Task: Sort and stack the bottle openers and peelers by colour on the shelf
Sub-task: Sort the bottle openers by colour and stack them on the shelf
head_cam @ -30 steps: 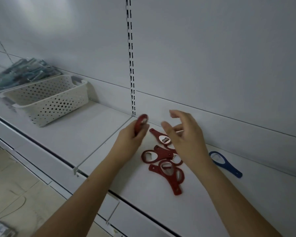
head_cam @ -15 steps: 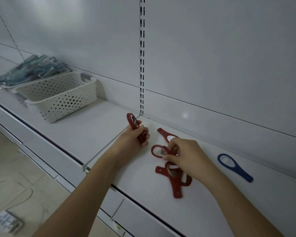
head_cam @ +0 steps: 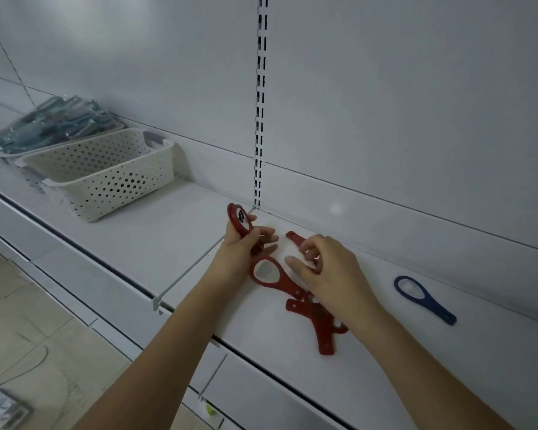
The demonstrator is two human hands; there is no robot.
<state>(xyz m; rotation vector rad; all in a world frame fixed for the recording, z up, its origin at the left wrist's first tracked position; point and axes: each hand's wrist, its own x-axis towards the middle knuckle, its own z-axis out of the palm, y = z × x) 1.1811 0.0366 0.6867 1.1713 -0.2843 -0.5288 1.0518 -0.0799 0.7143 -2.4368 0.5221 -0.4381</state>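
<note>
On the shelf (head_cam: pixel 174 237), just right of the slotted upright (head_cam: pixel 260 103), lies a loose pile of red openers (head_cam: pixel 295 293), crossed over each other, with 1 more red handle (head_cam: pixel 293 238) poking out behind my right hand (head_cam: pixel 330 274). My left hand (head_cam: pixel 243 243) grips a red opener (head_cam: pixel 239 220) upright, fingers curled round its handle, ring end sticking up. My right hand hovers over the pile with its fingers bent as if pinching at 1 piece; I cannot tell whether it has actually caught one.

I judge these to be light, stiff, flat plastic pieces, likely a bit slick on the painted shelf, so they will skate if nudged. Best hold looks like the narrow handle or through the ring. Because they overlap, lifting 1 may drag its neighbours.

A blue opener (head_cam: pixel 424 299) lies apart to the right, near the back wall. A white basket (head_cam: pixel 106 178) sits well off to the left, with wrapped packets (head_cam: pixel 53 122) behind it. Nothing blocks the reach except my own hands crowding the pile.
</note>
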